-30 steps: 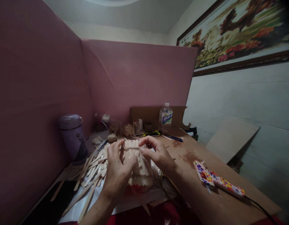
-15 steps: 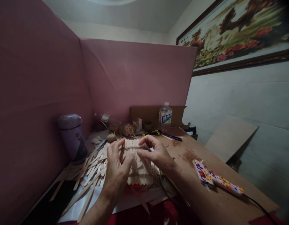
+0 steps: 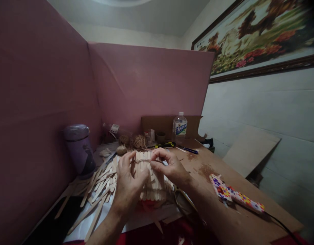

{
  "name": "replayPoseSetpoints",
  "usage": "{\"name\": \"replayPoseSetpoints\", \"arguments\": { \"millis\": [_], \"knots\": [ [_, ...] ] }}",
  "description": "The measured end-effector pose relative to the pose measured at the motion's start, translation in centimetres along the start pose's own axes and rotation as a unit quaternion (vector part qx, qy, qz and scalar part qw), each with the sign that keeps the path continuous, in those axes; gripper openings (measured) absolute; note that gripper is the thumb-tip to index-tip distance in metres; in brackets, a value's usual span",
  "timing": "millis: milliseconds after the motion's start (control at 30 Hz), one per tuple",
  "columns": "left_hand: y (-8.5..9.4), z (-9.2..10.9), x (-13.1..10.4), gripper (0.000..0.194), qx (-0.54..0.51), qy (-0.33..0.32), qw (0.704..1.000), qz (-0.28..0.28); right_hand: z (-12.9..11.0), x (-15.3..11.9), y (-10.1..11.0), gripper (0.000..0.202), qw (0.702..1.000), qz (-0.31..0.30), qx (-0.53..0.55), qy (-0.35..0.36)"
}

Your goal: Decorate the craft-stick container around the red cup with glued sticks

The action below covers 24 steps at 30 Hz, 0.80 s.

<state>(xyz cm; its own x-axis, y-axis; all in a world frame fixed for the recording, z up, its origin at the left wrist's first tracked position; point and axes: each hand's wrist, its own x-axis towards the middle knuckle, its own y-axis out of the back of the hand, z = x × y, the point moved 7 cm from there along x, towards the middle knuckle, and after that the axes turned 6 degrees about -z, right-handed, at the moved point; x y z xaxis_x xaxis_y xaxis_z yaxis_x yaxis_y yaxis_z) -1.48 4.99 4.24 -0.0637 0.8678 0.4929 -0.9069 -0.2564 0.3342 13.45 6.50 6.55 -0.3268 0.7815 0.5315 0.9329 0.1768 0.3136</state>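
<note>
A panel of pale wooden craft sticks (image 3: 152, 194) set side by side is between my hands, with twine (image 3: 143, 160) running across its upper part and another strand lower down. My left hand (image 3: 130, 178) grips the panel's left side, fingers at the upper edge and thumb over its front. At the upper right, my right hand (image 3: 171, 166) pinches the twine between thumb and fingertips against the sticks. My fingers hide part of the panel.
Loose craft sticks (image 3: 97, 194) lie heaped at left near a purple flask (image 3: 79, 149). Twine balls (image 3: 139, 141), a box cutter (image 3: 164, 145), a pen (image 3: 190, 150) and a bottle (image 3: 179, 127) stand behind. Scissors (image 3: 184, 202) and a flower-patterned corded glue gun (image 3: 234, 194) are at right.
My right thumb and fingertips have closed together on the twine. My left thumb has shifted slightly right across the panel, while the left fingers stay about where they were.
</note>
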Motion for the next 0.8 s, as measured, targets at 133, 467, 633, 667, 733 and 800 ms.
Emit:
{"name": "replayPoseSetpoints", "arguments": {
  "millis": [133,467,633,667,733,800],
  "knots": [
    [0.1,-0.2,0.1,0.045,-0.011,0.007,1.0,0.003,-0.5,0.0,0.0,0.004,0.999,-0.032,-0.025,0.028],
    [-0.1,0.3,0.1,0.048,0.006,-0.005,1.0,-0.002,0.4,0.3,0.3,0.005,0.999,-0.048,0.019,-0.008],
    [-0.2,0.2,0.1,0.047,0.003,0.0,1.0,-0.004,1.4,0.6,1.3,0.018,0.99,-0.02,0.125,-0.066],
    [-0.2,0.2,0.2,0.047,0.002,0.001,1.0,-0.006,1.5,0.7,1.9,0.021,0.987,-0.002,0.139,-0.079],
    [-0.3,0.3,0.2,0.048,0.004,-0.001,1.0,-0.011,2.0,0.6,3.6,0.022,0.987,0.033,0.109,-0.114],
    [-0.4,0.4,0.2,0.049,0.01,-0.003,1.0,-0.014,2.7,0.4,5.4,0.018,0.984,0.048,-0.004,-0.171]
  ]
}}
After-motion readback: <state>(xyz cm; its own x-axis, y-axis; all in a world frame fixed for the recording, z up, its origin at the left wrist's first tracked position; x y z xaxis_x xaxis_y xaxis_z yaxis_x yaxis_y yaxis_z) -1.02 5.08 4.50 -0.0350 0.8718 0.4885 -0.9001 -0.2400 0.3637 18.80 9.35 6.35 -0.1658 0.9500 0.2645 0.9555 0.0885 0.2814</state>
